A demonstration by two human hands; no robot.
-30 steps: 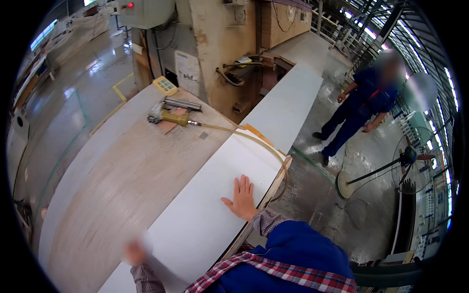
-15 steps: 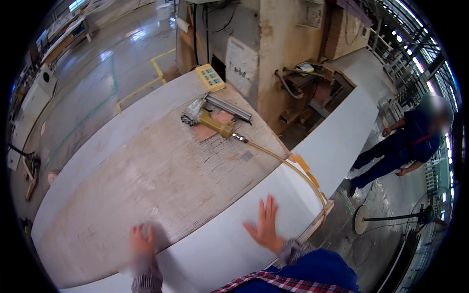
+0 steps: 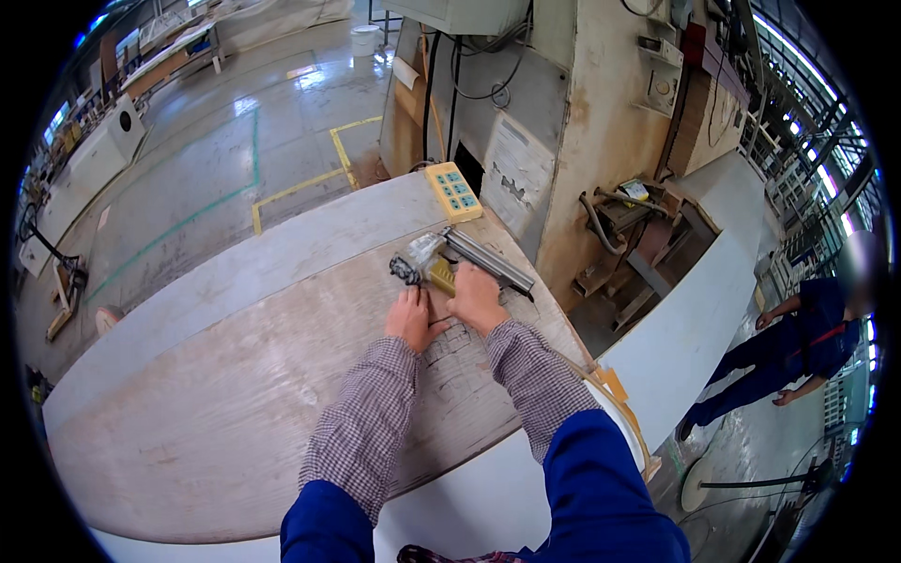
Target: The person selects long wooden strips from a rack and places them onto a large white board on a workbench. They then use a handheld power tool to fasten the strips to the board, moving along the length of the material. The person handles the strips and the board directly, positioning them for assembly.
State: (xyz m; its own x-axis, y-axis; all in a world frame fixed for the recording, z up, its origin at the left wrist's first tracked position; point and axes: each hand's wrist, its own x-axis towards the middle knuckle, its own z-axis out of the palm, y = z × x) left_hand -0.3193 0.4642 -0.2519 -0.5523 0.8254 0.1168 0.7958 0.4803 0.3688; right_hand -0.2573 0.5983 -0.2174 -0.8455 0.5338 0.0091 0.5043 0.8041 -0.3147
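Pneumatic nail gun [image 3: 460, 265]: the tool lies on its side near the far edge of the wooden tabletop [image 3: 235, 394], with its long grey magazine angled away to the right and its yellow body toward the person. The right hand [image 3: 477, 298] rests on the yellow body, fingers curled over it in a grasp. The left hand [image 3: 411, 317] sits just beside the right one, fingertips touching the dark head end of the tool; whether it grips that end cannot be determined. Both forearms wear checked sleeves under blue outer sleeves. A yellow keypad box [image 3: 454, 191] lies on the tabletop beyond the tool, near the corner. A long white panel [image 3: 694, 319] extends along the right side of the tabletop. A second person in blue work clothes [image 3: 788, 357] stands on the floor, well apart to the right.
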